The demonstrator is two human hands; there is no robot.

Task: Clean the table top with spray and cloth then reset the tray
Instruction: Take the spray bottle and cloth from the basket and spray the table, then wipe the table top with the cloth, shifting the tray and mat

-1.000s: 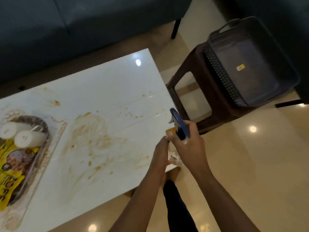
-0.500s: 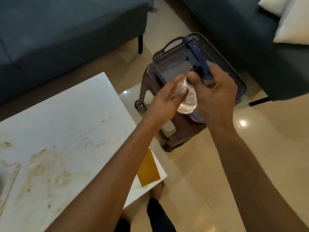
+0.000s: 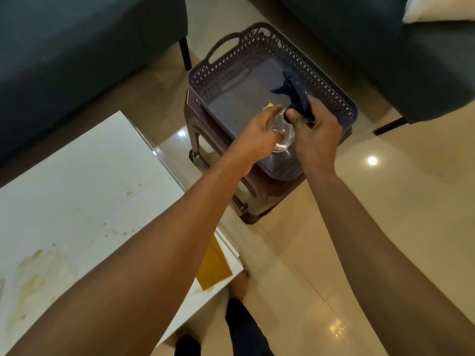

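Holding a clear spray bottle [image 3: 282,136] over the tray [image 3: 334,97] at 12 o'clock: right hand [image 3: 317,133] curled round its dark trigger head [image 3: 295,95], left hand [image 3: 259,134] cupping the body. Stained table [image 3: 77,201] at 8 o'clock, yellow cloth [image 3: 214,268] on its near corner.

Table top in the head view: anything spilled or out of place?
Yes. Brownish smears and specks stain the white table top, heaviest near its left edge. A yellow cloth lies at the near corner, partly hidden by the left arm.

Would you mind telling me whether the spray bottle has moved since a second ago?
Yes. The spray bottle, gripped by both hands, went from the table's edge to above the basket on the stool.
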